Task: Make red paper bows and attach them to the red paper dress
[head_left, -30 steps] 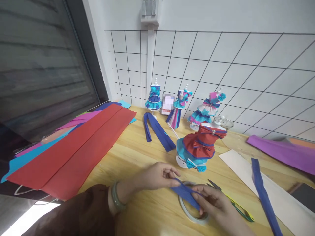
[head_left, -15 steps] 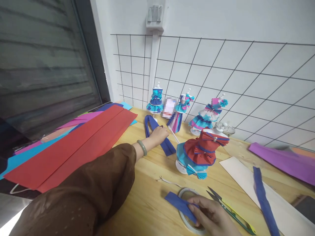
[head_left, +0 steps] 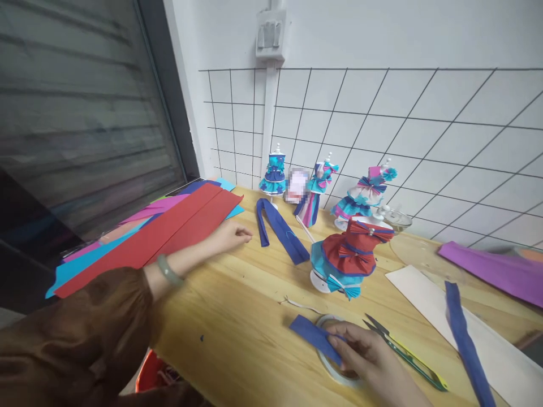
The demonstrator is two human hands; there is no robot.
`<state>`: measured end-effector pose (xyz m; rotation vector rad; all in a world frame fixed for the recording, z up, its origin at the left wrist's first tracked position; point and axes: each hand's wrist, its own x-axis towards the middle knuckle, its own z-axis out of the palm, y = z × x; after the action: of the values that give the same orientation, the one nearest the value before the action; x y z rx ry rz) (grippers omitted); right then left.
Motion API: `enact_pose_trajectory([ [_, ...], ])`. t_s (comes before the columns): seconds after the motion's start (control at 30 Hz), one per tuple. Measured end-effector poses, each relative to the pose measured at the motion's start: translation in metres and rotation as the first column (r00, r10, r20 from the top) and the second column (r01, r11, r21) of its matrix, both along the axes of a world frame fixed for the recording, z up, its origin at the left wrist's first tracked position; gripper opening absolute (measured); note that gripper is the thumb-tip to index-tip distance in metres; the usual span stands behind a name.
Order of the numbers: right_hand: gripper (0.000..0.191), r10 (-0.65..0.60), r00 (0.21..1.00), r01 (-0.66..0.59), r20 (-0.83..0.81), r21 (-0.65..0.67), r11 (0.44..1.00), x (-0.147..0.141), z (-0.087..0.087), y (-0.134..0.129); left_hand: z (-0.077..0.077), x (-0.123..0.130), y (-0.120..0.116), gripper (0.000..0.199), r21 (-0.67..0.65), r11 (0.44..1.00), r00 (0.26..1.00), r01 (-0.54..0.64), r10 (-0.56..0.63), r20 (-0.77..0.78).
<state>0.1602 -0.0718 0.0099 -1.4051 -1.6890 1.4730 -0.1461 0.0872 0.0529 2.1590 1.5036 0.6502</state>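
My left hand [head_left: 229, 236] is over the table left of a folded dark blue strip [head_left: 285, 233], clear of it, fingers curled together with nothing seen in them. At the lower right, my right hand [head_left: 360, 347] pinches a short blue piece [head_left: 311, 333] above a roll of tape [head_left: 339, 376]. Green and yellow snips [head_left: 409, 353] lie just right of that hand. Behind it stands a small dress form [head_left: 354, 254] in a red and light blue dress with bows. A thin white tie [head_left: 303, 305] lies near the roll.
Red sheets [head_left: 169, 226] top a colourful stack at left. Three more dressed forms, one in blue [head_left: 274, 175], stand by the grid wall. At right are a cream sheet [head_left: 500, 345], a blue strip [head_left: 464, 339] and purple material [head_left: 487, 271]. A red container [head_left: 146, 373] sits below the table edge.
My left hand has drawn back leftward from the folded dark blue strip, which now lies uncovered. My right hand still pinches the short blue piece. The view has shifted slightly.
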Motion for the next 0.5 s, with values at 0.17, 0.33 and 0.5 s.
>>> enact_pose_trajectory([
  [0.17, 0.032, -0.003, 1.0, 0.003, 0.003, 0.029, 1.0, -0.005, -0.006, 0.0, -0.018, 0.059, 0.033, 0.026, 0.102, 0.994, 0.998, 0.04, -0.035, -0.05],
  [0.33, 0.035, 0.026, 0.999, -0.027, 0.035, 0.051, 0.998, 0.0, -0.007, 0.001, -0.038, 0.113, 0.076, 0.024, 0.058, 0.998, 0.989, 0.021, -0.013, -0.146],
  [0.5, 0.036, 0.036, 0.999, -0.037, 0.026, 0.037, 0.999, 0.005, -0.008, 0.003, -0.052, 0.124, 0.096, 0.028, -0.069, 0.997, 0.975, 0.041, -0.055, -0.217],
])
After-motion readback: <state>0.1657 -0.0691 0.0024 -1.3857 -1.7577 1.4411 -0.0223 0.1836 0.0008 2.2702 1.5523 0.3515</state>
